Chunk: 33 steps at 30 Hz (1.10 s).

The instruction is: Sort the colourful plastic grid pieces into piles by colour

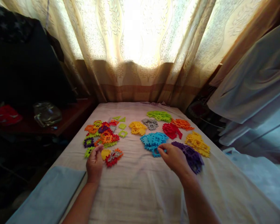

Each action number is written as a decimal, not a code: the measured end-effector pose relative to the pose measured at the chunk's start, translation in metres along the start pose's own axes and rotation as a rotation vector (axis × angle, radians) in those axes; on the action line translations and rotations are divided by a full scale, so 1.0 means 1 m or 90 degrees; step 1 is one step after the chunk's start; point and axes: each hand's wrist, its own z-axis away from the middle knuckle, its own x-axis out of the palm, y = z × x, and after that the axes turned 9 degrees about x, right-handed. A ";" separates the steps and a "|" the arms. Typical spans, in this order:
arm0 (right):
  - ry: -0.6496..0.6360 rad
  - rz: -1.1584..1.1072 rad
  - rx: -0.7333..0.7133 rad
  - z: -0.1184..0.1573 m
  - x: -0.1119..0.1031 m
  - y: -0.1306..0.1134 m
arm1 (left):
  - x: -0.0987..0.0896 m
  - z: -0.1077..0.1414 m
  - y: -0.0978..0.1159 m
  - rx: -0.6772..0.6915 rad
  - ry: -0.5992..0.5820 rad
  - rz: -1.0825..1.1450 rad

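My left hand [95, 161] is closed, fingertips together, at the near edge of a mixed heap of notched plastic building pieces [107, 137]. Whatever it may hold is hidden. Close by its fingertips lie a yellow piece [105, 154] and a red, grey and orange cluster [114, 157]. My right hand [175, 157] pinches, thumb against forefinger, at the near edge of the blue pile [154, 139]. A blue building piece [155, 152] with an opening in it shows at its fingertips. Partly behind that hand spreads a purple pile [191, 155].
Sorted piles lie on the cloth-covered table [135, 193]: yellow [137, 128], grey [150, 124], green [159, 116], red [171, 130], orange [182, 124] and another yellow pile [197, 143]. Loose green pieces [122, 133] sit beside the heap. A light blue cloth [49, 193] covers the left corner.
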 end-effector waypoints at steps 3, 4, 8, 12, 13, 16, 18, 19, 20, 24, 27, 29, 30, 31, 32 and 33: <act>-0.061 0.007 -0.087 0.003 0.022 -0.032 | -0.005 -0.002 0.002 0.004 0.026 -0.003; -0.079 0.010 -0.111 0.003 0.029 -0.043 | -0.008 -0.003 0.003 0.006 0.036 -0.003; -0.129 0.014 -0.186 -0.006 0.055 -0.081 | -0.022 -0.010 0.001 0.029 0.066 -0.024; -0.129 -0.011 -0.232 -0.023 0.076 -0.115 | -0.031 -0.016 -0.009 0.101 0.051 -0.122; -0.123 -0.018 -0.247 -0.028 0.080 -0.124 | -0.031 -0.017 -0.013 0.118 0.046 -0.143; -0.096 -0.030 -0.307 -0.044 0.090 -0.151 | -0.027 -0.017 -0.027 0.127 0.040 -0.174; -0.085 -0.024 -0.334 -0.055 0.096 -0.170 | -0.024 -0.016 -0.035 0.106 0.035 -0.184; -0.083 -0.019 -0.342 -0.062 0.099 -0.178 | -0.023 -0.015 -0.038 0.097 0.032 -0.188; -0.082 -0.012 -0.346 -0.068 0.102 -0.187 | -0.022 -0.014 -0.040 0.092 0.029 -0.192; -0.081 0.001 -0.346 -0.093 0.114 -0.217 | -0.021 -0.012 -0.044 0.098 0.029 -0.194; -0.073 0.010 -0.359 -0.105 0.123 -0.237 | -0.021 -0.012 -0.045 0.095 0.031 -0.190; -0.078 0.032 -0.351 -0.109 0.127 -0.248 | -0.020 -0.011 -0.045 0.091 0.029 -0.188; -0.085 0.046 -0.342 -0.111 0.129 -0.252 | -0.020 -0.011 -0.045 0.091 0.028 -0.185; -0.092 0.060 -0.332 -0.111 0.131 -0.256 | -0.020 -0.010 -0.046 0.089 0.027 -0.182; -0.097 0.070 -0.324 -0.111 0.132 -0.259 | -0.020 -0.010 -0.046 0.088 0.028 -0.179; -0.101 0.076 -0.323 -0.111 0.134 -0.261 | -0.020 -0.010 -0.046 0.087 0.030 -0.177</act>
